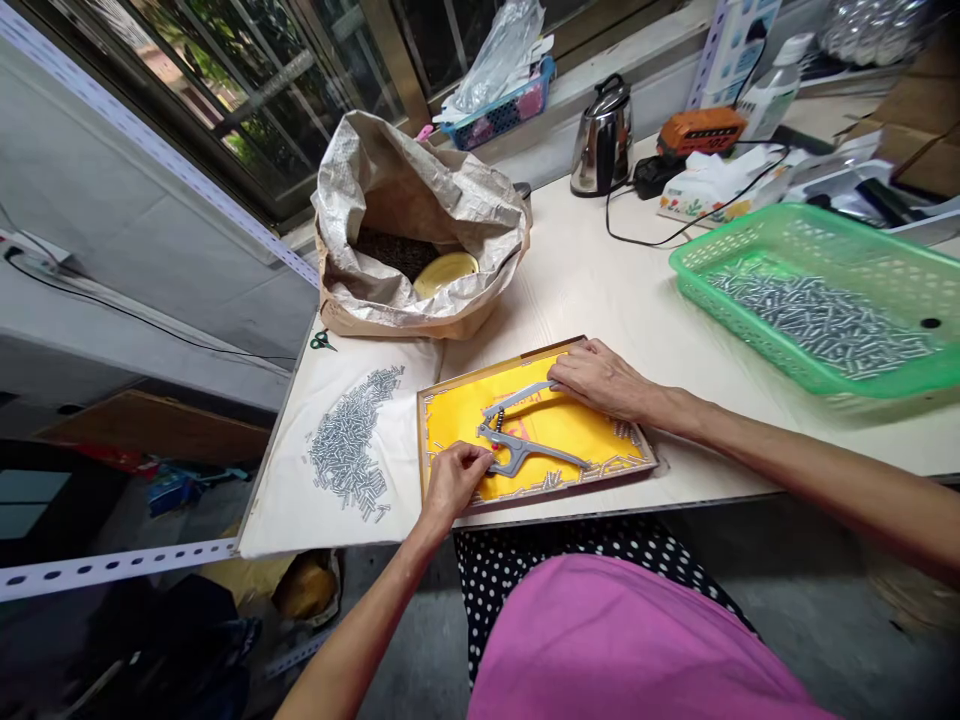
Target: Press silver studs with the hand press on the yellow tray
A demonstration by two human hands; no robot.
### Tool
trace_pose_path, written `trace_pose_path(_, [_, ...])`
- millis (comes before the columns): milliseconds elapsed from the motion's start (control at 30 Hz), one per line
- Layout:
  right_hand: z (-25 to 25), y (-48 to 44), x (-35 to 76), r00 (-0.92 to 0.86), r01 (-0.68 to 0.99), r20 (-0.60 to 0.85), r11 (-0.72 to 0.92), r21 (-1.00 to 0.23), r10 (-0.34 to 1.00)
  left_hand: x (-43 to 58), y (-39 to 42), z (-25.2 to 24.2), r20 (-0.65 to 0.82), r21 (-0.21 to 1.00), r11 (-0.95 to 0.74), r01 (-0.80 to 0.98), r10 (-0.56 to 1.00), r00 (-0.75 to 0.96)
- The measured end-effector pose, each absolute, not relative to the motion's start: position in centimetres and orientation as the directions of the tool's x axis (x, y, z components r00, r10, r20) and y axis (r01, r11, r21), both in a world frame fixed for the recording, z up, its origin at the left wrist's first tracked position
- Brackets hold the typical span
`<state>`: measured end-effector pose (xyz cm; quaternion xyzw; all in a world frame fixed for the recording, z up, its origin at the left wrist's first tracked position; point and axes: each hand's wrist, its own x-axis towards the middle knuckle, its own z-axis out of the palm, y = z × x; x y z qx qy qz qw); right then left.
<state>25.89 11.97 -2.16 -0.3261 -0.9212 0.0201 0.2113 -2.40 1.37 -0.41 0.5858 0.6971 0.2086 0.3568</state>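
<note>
A grey metal hand tool (536,451) lies at an angle over a shallow tray (651,462) with a yellow bottom. My right hand (600,378) is closed on the end of the tool's upper handle, near the tray's back edge. At the tool's lower left end, my left hand (456,480) has its thumb and forefinger pinched together by the jaw; what they hold is too small to make out. The tool's lower handle points right, untouched. Small metal pins (551,480) line the tray's edges. Left of the tray, a pile of metal pins (349,440) rests on white cloth.
An open sack (427,315) with dark contents and a yellow dish (446,272) stands behind the tray. A green basket (817,385) of metal pins is at the right. Farther back are a kettle (602,140) and an orange device (701,132). Green scissors (322,341) lie near the left edge.
</note>
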Motion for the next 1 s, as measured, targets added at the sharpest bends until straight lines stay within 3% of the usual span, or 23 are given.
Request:
trace_pose_path(167, [-2.7, 11.9, 25.3, -0.691, 0.629, 0.331, 0.76, -0.162, 0.642, -1.5, 1.5, 0.5, -0.51, 0.652, 0.472, 0.593, 0.852, -0.118])
trace_pose_path(267, [-2.9, 11.0, 24.7, -0.671, 0.677, 0.274, 0.72, -0.154, 0.689, -1.1, 1.7, 0.9, -0.57, 0.622, 0.526, 0.581, 0.812, -0.125])
trace_pose_path(567, [-2.2, 5.5, 23.2, -0.638, 0.74, 0.101, 0.644, -0.195, 0.763, -1.1, 1.3, 1.1, -0.573, 0.623, 0.517, 0.587, 0.813, -0.109])
trace_pose_path(1000, [-1.6, 3.8, 22.9, -0.617, 0.759, 0.117, 0.627, -0.173, 0.778, -1.3, 1.0, 0.7, -0.534, 0.623, 0.474, 0.622, 0.839, -0.105])
